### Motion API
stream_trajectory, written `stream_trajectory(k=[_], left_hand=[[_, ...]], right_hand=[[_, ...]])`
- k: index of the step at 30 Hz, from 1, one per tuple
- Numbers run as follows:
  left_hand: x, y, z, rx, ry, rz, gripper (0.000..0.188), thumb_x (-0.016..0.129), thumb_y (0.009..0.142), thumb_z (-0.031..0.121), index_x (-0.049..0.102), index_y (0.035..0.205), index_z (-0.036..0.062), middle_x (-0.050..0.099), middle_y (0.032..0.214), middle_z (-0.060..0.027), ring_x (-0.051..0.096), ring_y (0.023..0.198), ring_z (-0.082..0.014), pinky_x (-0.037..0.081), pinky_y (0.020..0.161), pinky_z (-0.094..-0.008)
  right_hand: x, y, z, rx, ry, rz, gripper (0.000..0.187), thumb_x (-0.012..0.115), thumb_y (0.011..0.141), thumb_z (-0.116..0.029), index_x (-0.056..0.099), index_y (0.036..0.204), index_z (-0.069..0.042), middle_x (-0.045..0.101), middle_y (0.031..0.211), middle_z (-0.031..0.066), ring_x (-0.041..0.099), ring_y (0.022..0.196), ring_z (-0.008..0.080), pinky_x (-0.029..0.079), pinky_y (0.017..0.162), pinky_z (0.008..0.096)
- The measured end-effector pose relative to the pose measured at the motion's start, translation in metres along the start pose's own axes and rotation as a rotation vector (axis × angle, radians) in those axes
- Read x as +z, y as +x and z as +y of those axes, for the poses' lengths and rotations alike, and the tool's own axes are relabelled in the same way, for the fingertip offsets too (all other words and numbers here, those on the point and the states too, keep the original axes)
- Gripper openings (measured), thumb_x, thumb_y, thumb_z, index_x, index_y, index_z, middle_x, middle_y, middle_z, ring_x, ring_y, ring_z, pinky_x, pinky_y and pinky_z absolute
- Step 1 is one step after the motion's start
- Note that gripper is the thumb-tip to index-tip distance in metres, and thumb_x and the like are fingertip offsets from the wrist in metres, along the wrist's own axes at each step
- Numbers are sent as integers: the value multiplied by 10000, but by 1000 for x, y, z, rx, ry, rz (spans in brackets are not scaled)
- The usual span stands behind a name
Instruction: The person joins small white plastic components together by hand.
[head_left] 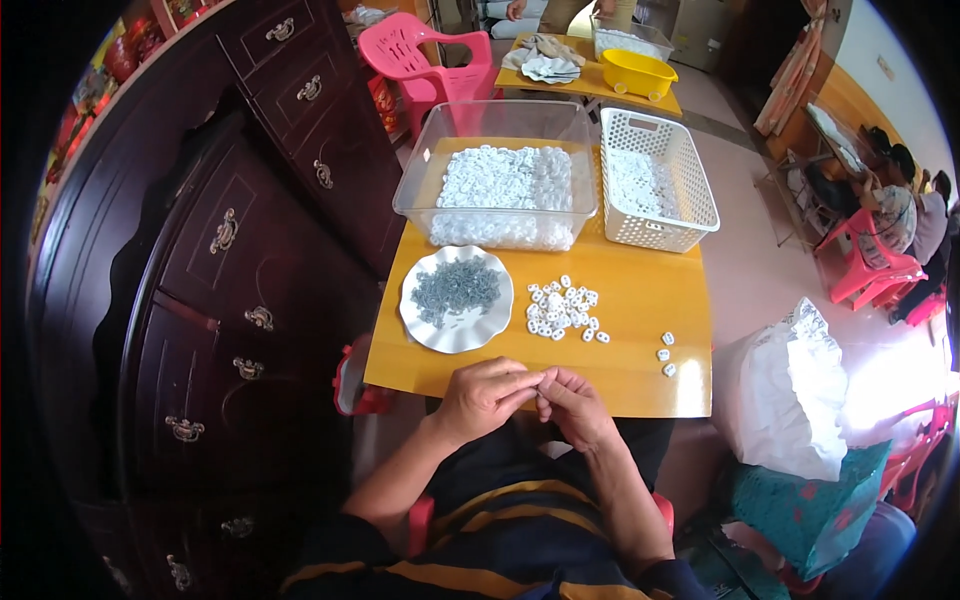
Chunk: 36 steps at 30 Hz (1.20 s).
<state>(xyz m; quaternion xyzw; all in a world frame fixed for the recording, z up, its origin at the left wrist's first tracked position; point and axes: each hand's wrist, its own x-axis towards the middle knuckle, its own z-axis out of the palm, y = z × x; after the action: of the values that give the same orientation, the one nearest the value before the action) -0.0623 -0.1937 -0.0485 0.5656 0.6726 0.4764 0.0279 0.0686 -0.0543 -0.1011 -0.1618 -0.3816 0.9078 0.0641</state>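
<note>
My left hand (484, 400) and my right hand (577, 408) meet over the near edge of the yellow-brown table (430, 372). Both are closed, fingertips pinched together. Whatever they hold between them is too small and covered to make out. Just beyond lies a loose pile of small white plastic pieces with dark holes (562, 308). To its left, a white wavy-rimmed plate (457, 340) carries a heap of small grey-blue parts (456, 288). Several similar white pieces (666, 354) lie apart near the right edge.
A clear plastic bin (420, 208) and a white perforated basket (660, 232), both with white pieces, stand at the far end. Dark drawers (230, 235) line the left side. A white sack (775, 400) stands at right. Beyond are a pink chair (425, 60), a yellow tub (638, 72) and other people.
</note>
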Motion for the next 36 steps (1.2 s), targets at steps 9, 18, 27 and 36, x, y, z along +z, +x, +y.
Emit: stream_trajectory(k=[9,18,27,36], left_hand=[[16,-1,12,102,27,14,172,799,761,10,750,917,63,695,857,-66,684,736,-248,541,634,-347],[32,-5,18,-82,-47,-50,87,718,844,9,651,897,26,652,801,-107,657,716,-272,513,626,-350],[54,-3,29,-196,-149,-128,59,691,881,51,651,912,22,657,814,-123,660,727,-275,515,646,-353],[73,8,32,-189,-124,-198,61,697,890,47,654,913,10,661,801,-122,662,713,-260,514,635,-346]], right_hand=[[-16,-24,2,-5,-31,62,144,620,1014,-179,661,994,-43,643,802,15,567,678,87,473,651,210],[-21,-51,0,-37,-149,124,130,615,1012,-150,657,1039,-30,642,850,4,576,752,76,474,702,213],[-39,-60,-3,-218,-358,90,108,621,1006,-125,638,1061,-34,632,863,-20,568,787,53,467,717,203],[-49,-66,-6,-312,-210,218,105,632,989,-68,630,1084,-24,642,879,-23,582,785,47,478,713,202]])
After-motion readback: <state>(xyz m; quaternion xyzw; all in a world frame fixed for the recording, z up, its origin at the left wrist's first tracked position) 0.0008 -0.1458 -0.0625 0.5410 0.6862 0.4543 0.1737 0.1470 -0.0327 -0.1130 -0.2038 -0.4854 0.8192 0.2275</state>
